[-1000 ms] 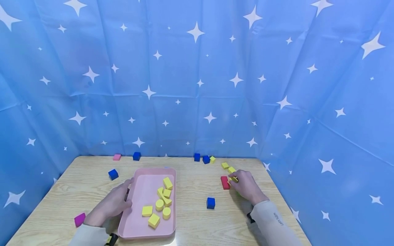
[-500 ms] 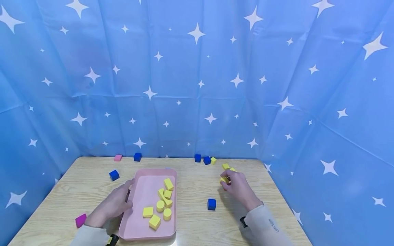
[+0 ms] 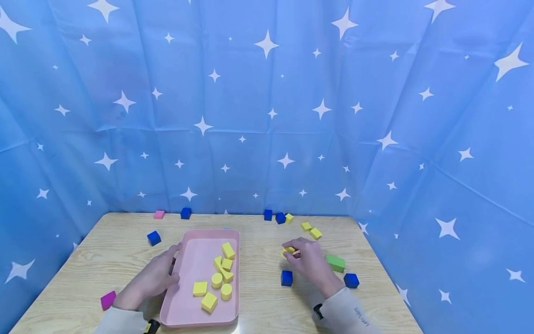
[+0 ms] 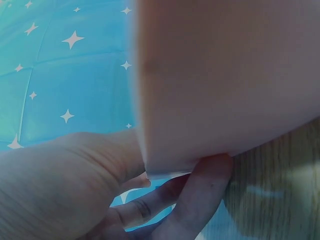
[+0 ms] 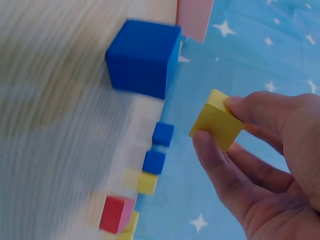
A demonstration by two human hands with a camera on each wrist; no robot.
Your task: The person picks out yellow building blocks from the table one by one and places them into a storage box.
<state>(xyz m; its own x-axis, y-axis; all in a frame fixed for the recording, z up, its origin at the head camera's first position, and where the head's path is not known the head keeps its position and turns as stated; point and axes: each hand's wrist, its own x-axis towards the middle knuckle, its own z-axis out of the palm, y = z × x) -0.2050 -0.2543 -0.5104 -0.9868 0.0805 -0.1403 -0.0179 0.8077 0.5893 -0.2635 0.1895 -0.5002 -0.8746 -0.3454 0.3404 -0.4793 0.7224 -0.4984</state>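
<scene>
In the lower middle of the head view, a strip of wooden tabletop point(image 3: 259, 287) separates the pink tray point(image 3: 239, 278) from the blue cube point(image 3: 286, 278) beside your right hand point(image 3: 310, 265). Your right thumb and fingertips pinch the yellow block point(image 5: 217, 120), to the tray's right; your left hand point(image 3: 152, 273) grips the tray's left edge.
</scene>
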